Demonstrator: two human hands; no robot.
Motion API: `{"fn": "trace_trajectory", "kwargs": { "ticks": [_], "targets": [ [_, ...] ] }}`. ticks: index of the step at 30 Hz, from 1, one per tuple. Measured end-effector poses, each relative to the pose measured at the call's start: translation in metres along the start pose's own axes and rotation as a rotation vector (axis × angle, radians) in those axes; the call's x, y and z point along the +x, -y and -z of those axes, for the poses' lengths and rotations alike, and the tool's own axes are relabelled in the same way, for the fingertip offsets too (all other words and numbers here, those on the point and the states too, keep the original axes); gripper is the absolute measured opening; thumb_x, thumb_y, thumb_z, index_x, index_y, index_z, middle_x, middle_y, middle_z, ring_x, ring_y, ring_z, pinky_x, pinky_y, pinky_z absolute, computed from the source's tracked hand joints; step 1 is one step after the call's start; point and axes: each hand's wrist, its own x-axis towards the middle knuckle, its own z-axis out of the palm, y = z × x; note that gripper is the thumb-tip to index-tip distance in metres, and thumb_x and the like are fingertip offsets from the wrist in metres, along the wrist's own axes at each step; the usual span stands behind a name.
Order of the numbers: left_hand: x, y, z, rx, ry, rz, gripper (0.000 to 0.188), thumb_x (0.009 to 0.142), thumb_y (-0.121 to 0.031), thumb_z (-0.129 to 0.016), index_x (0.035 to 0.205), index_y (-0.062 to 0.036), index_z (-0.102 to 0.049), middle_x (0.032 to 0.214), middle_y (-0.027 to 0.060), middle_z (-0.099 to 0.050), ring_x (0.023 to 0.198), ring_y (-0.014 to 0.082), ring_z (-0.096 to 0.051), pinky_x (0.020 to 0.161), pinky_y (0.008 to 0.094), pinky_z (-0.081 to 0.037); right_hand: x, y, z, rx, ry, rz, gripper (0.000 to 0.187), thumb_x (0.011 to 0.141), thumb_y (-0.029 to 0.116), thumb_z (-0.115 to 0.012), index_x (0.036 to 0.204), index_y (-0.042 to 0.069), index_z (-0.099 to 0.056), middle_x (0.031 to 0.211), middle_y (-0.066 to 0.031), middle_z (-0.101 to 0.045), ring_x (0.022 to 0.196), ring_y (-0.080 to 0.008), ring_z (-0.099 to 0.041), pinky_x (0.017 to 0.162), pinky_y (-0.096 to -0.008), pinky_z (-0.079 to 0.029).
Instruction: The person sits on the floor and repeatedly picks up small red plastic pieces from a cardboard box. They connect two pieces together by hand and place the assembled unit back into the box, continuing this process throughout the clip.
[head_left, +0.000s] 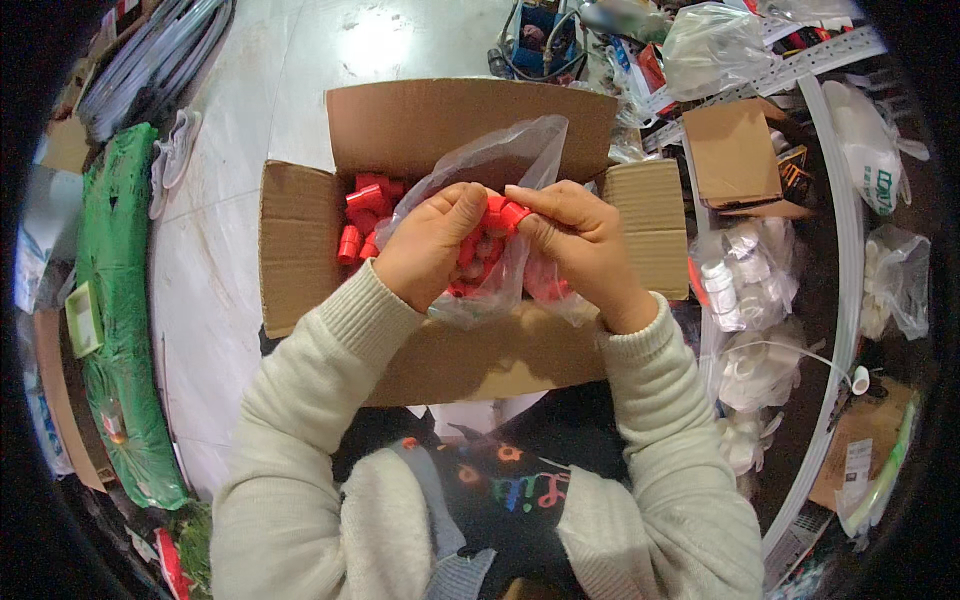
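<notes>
Both hands meet above an open cardboard box (470,365) whose flaps are folded outward. Between them is a red plastic pipe fitting (510,214). My right hand (580,240) pinches it with thumb and forefinger. My left hand (430,243) is closed against its left end, the thumb on top; part of the fitting is hidden by the fingers. Under the hands a clear plastic bag (540,150) stands open, with more red fittings showing through it. Several loose red fittings (366,197) lie in the box's left part, beside the bag.
Shelving on the right holds bagged white fittings (745,275) and a small open carton (728,155). A long green wrapped bundle (125,320) and coiled grey tubing (155,65) lie at the left. A blue container (545,40) with cables stands on the floor beyond the box.
</notes>
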Motion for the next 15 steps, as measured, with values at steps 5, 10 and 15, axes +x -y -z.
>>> {"fn": "trace_trajectory", "kwargs": {
  "ticks": [5,10,15],
  "targets": [
    [-0.001,-0.003,-0.001,0.033,0.055,-0.034,0.030,0.088,-0.040,-0.046,0.089,-0.0112,-0.052,0.062,-0.0017,-0.048,0.049,0.0059,-0.041,0.041,0.0195,-0.033,-0.004,0.004,-0.005,0.260,-0.074,-0.154,0.023,0.076,0.006,-0.064,0.099,0.002,-0.063,0.081,-0.0051,-0.061,0.076,-0.0124,-0.056,0.069,-0.0237,-0.044],
    [-0.004,-0.004,-0.006,0.012,0.012,-0.030,0.029,0.088,-0.040,-0.046,0.089,-0.0109,-0.052,0.062,-0.0015,-0.048,0.048,0.0059,-0.041,0.042,0.0188,-0.034,-0.003,0.003,-0.006,-0.043,-0.061,0.167,0.030,0.074,0.005,-0.066,0.104,0.003,-0.060,0.081,-0.0074,-0.060,0.071,-0.0153,-0.056,0.063,-0.0245,-0.045],
    [-0.006,-0.004,-0.001,0.009,0.053,-0.002,0.033,0.089,-0.040,-0.042,0.093,-0.0083,-0.052,0.067,0.0004,-0.053,0.050,0.0068,-0.045,0.041,0.0193,-0.034,-0.004,0.014,-0.005,-0.324,0.010,0.258,0.038,0.071,0.007,-0.068,0.108,0.004,-0.058,0.082,-0.0115,-0.058,0.067,-0.0200,-0.056,0.059,-0.0264,-0.044]
  ]
}}
